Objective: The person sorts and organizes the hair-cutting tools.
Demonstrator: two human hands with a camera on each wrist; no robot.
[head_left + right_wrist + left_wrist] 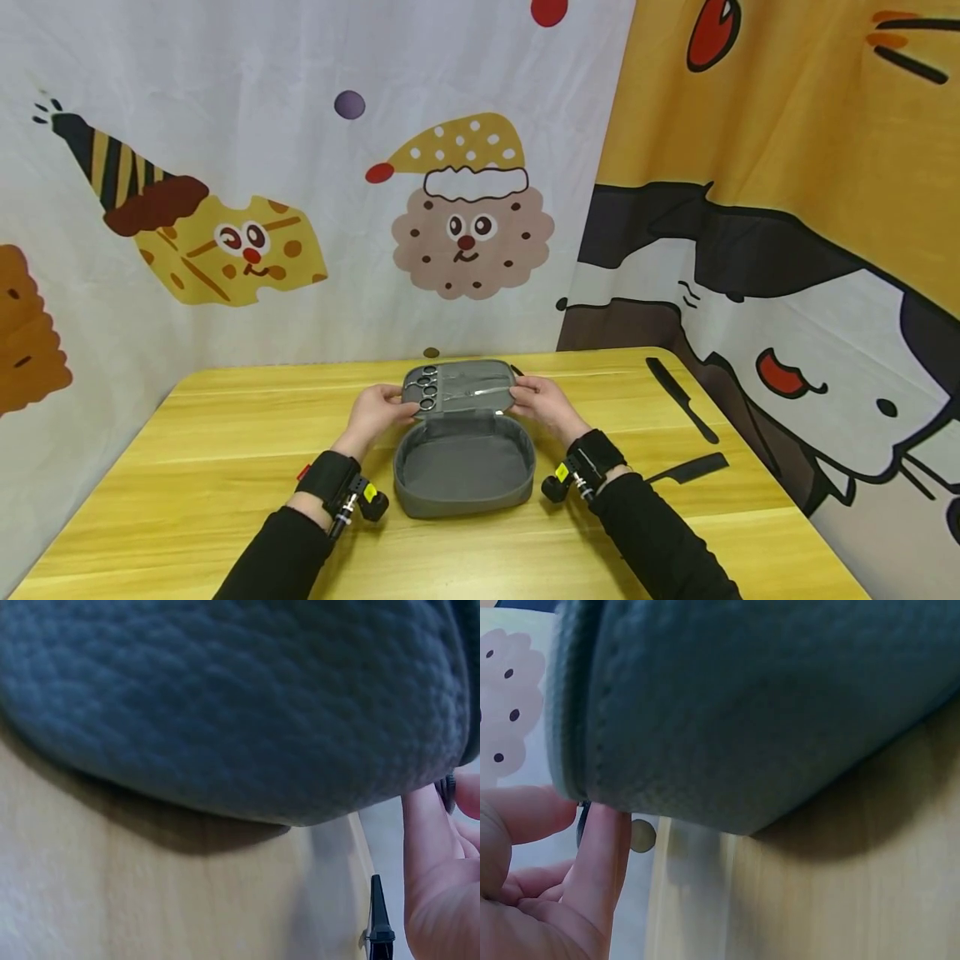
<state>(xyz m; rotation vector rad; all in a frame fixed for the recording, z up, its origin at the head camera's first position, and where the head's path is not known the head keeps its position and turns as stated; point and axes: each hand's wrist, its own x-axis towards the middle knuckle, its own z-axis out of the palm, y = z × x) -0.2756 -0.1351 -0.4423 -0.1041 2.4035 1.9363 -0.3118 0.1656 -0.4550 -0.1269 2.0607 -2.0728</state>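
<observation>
A grey zip case (465,500) stands unzipped on the table, its deep bottom part bare inside. Its lid (468,406) is raised at the far side, with several pairs of scissors (427,392) tucked in a row, ring handles to the left. My left hand (377,416) pinches the lid's left edge between thumb and fingers. On the opposite side, my right hand (547,406) pinches the right edge the same way. Both wrist views are mostly filled by the case's pebbled outer wall (742,712), with the fingers (429,832) gripping the lid partly hidden.
Two black combs lie on the right of the wooden table (225,467): a long one (678,396) near the edge, a wider one (697,468) partly behind my right forearm. A black pointed thing (379,922) shows beyond the case. Printed curtains (262,150) hang behind.
</observation>
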